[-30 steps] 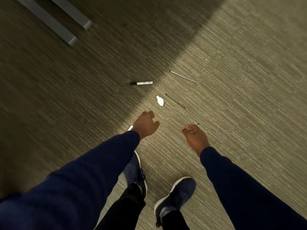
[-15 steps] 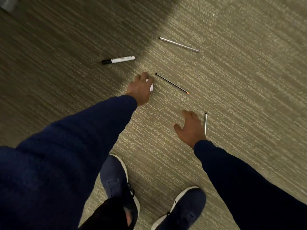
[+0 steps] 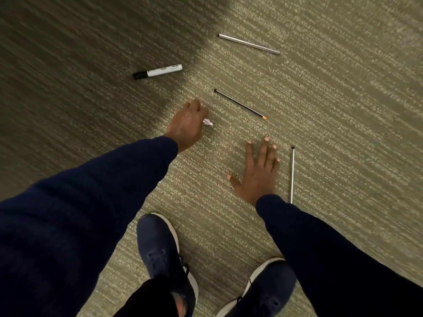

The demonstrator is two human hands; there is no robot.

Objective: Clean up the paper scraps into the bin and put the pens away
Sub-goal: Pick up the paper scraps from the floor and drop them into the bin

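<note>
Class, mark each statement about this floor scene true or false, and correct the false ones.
1. The left hand holds a scrap. True.
2. The right hand grips a pen. False: its fingers are spread and hold nothing; a silver pen lies beside it.
3. The marker has a black cap. True.
4. The pencil lies in a bin. False: it lies on the carpet; no bin is in view.

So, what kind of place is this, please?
Probably the floor of an office or a classroom, indoors: low striped carpet, with a marker and a pencil lying on it.
</note>
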